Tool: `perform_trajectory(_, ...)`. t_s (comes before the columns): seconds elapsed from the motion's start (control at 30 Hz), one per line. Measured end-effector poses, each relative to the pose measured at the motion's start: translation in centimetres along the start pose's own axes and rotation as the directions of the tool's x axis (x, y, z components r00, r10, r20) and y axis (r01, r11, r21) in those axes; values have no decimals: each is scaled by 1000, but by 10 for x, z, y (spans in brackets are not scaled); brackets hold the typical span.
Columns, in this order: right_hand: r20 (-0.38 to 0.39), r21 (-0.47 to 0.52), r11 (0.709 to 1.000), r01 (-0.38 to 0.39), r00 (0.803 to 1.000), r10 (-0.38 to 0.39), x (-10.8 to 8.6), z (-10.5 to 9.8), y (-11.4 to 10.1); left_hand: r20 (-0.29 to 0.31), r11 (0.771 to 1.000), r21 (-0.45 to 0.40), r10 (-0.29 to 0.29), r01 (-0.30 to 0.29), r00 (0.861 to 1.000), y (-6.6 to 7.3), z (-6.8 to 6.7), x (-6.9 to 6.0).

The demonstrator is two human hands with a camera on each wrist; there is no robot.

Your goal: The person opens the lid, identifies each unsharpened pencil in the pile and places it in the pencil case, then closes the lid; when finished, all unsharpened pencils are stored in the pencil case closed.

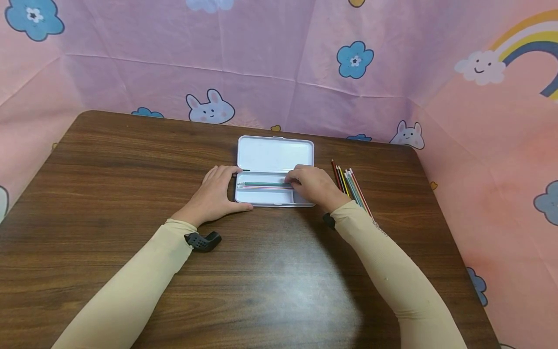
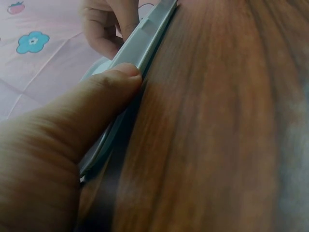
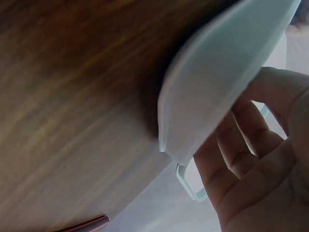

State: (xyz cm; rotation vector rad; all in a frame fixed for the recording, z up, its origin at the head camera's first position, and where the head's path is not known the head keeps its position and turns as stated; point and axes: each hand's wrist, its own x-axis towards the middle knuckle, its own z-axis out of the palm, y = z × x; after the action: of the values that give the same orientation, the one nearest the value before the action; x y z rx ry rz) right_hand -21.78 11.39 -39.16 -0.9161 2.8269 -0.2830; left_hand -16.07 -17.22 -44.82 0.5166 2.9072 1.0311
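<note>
A white pencil case [image 1: 261, 198] lies with its lid [image 1: 275, 152] tipped back, on a brown wooden table. Inside it, a teal pencil [image 1: 266, 184] and a thinner pale striped pencil [image 1: 261, 187] lie lengthwise. My left hand [image 1: 214, 194] grips the case's left end, its thumb against the front wall and its fingers towards the hinge; the thumb's contact shows in the left wrist view. My right hand [image 1: 315, 185] reaches into the right half with bent fingers at the pencils' right ends. Its fingertips [image 1: 288, 179] touch or hover by them; whether they pinch one is hidden.
Several loose coloured pencils [image 1: 355, 186] lie in a bundle right of the case, partly behind my right forearm. A patterned pink cloth [image 1: 270, 82] hangs behind the table [image 1: 270, 291] and along its sides. Each wrist wears a black band [image 1: 203, 241].
</note>
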Motion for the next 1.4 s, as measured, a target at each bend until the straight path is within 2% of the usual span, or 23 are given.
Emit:
perform_trajectory(0.97, -1, 11, 998, 56, 998, -56, -3, -2, -1, 1, 1000, 2, 4, -4, 1000, -3, 0, 2)
perform_trajectory(1.1, -39, 9, 998, 70, 997, -69, -11, -9, 3, 4, 1000, 4, 3, -3, 1000, -5, -1, 2)
perform_trajectory(1.23, -112, 19, 996, 85, 990, -82, -26, -19, 15, 5, 1000, 1, 3, -3, 1000, -5, -1, 2)
perform_trajectory(1.3, -150, 36, 997, 66, 987, -60, -38, -25, 25, 6, 1000, -1, 6, -6, 1000, -5, 0, 2)
perform_trajectory(1.4, -184, 66, 998, 0, 983, 12, -58, -34, 44, 7, 1000, -4, 11, -11, 1000, -4, 0, 2)
